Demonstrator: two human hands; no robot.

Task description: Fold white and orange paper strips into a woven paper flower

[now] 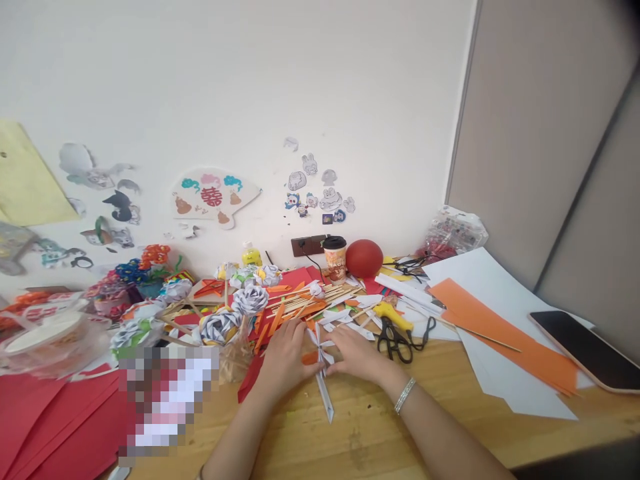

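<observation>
My left grip (287, 357) and my right grip (355, 353) come in from either side of a white folded paper (325, 397) at the near middle of the table (360, 440). Its long strip points back toward me, and its splayed folds lie between my hands. My left thumb reaches across to the paper, and my right thumb and forefinger are at its other side. In each grip the thumb and forefinger stand apart, but I cannot tell whether either one pinches the paper. A bracelet (404, 395) circles my right wrist. Just beyond my fingers is a heap of sticks (313, 298) and orange and white paper scraps. Near my right hand are black scissors (395, 340) and a yellow glue gun (393, 315). Farther right, orange paper (505, 337) lies over white sheets (477, 273), with a phone (585, 350) at their edge. Paper roses (250, 300) crowd the space beyond my left hand, and red paper (55, 420) covers the table's left end. At the back, a lidded cup (335, 259) stands beside a red balloon (365, 259).
</observation>
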